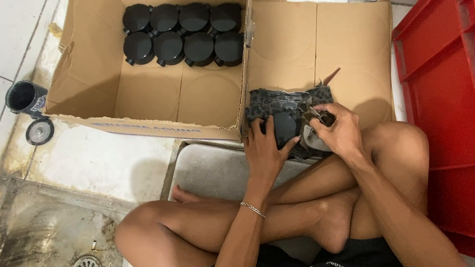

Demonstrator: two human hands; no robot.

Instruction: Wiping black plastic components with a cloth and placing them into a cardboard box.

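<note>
Head view, looking down at a person sitting cross-legged on a tiled floor. The left hand (pixel 265 148) curls around a round black cap (pixel 284 128), gripping it; the right hand (pixel 337 128) pinches a grey patterned cloth (pixel 283 103) just beside it. Farther away, an open cardboard box (pixel 150 96) holds eight matching black caps in two rows. A red crate (pixel 455 120) stands at right. The cap could slip from the fingers if the cloth snags while being pulled.
</note>
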